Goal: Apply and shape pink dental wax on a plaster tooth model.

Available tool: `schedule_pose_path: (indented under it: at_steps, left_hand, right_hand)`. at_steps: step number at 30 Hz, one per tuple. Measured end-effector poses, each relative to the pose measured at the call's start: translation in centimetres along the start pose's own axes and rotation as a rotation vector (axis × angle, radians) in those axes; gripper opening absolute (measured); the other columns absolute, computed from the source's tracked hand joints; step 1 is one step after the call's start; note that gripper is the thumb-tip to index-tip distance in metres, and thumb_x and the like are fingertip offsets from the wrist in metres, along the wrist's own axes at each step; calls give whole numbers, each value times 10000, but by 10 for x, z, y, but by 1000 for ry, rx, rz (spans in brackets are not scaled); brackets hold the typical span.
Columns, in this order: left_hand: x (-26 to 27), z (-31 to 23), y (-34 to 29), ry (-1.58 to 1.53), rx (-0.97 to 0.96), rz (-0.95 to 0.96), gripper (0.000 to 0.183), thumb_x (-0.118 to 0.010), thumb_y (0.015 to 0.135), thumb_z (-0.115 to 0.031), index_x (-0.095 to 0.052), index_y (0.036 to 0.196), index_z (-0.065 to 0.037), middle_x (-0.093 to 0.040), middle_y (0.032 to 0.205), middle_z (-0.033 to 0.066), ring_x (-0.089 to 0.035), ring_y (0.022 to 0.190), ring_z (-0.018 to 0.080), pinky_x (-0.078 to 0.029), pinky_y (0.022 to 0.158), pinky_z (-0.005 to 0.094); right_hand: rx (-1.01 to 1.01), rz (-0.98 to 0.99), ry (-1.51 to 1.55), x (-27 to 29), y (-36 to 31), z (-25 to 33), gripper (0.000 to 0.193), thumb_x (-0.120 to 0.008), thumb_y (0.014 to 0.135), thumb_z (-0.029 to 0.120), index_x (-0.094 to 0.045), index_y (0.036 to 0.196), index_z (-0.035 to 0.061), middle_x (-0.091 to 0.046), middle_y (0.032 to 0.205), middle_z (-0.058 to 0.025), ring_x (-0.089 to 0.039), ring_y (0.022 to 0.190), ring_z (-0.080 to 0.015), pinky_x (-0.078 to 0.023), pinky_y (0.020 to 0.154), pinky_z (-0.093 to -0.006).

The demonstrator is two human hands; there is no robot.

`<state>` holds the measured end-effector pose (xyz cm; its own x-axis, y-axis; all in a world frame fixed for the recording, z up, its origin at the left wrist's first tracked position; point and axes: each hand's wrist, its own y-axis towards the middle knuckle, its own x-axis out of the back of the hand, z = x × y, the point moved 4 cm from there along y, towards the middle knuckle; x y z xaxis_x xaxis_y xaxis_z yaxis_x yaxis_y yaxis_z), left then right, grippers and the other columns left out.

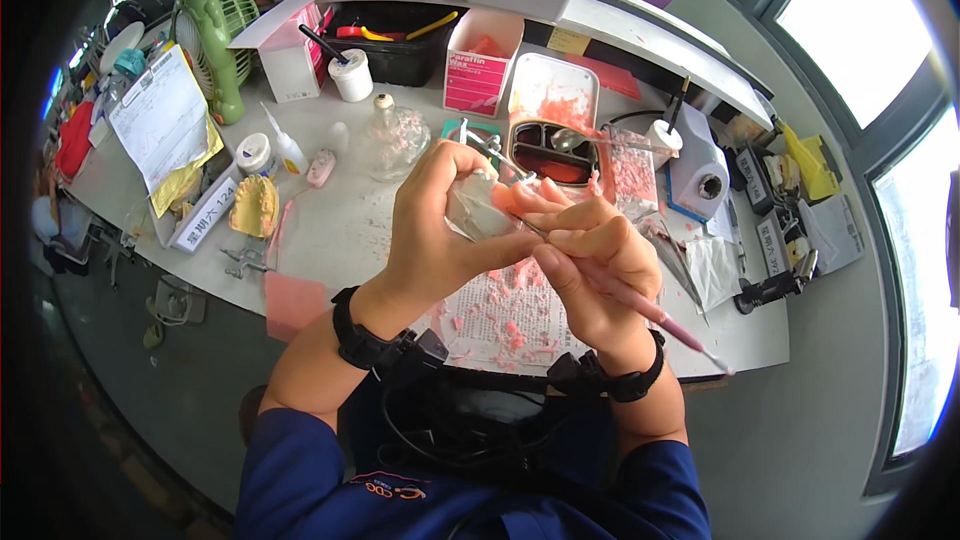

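Note:
My left hand [418,235] is wrapped round a pale plaster dental cast [478,208] held up over the bench. Pink wax [508,198] shows along the cast's right side, partly hidden by fingers. My right hand [608,265] grips a wax carver [650,308] with a pink handle like a pen. The carver's thin metal end points left to the cast; whether its tip touches the wax cannot be made out. Its other end sticks out to the lower right. Below both hands lies a printed paper sheet [475,335] strewn with pink wax shavings [513,335].
Behind the hands stand a glass bottle [400,145], a pink-and-white box [480,75] and a metal wax tin [553,80]. A yellowish cast [254,208] and a pink wax sheet [296,304] lie left. At right are a grey machine [697,168] and a black torch-like tool [775,288].

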<state>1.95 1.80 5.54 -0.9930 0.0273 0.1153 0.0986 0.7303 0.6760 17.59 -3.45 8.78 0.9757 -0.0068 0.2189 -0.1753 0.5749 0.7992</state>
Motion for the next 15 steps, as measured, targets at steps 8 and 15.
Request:
schedule_pose_path:
  at_steps: [8, 15]
  left_hand:
    - [1, 0, -1, -28, 7, 14, 575, -905, 629, -356, -510, 902, -40, -540, 846, 54, -530, 755, 145, -448, 678, 287]
    - [0, 1, -1, -61, 31, 16, 570, -905, 635, -357, -514, 905, -43, -548, 851, 51, -532, 765, 130, -450, 679, 278]
  right_hand:
    - [10, 23, 21, -1, -1, 0, 166, -711, 810, -53, -587, 903, 4, -671, 920, -169, -689, 1012, -335, -485, 989, -478]
    - [24, 4, 19, -2, -1, 2, 160, -700, 815, -61, -588, 914, -4, -675, 934, -185, -685, 1015, -335, -469, 1011, -495]
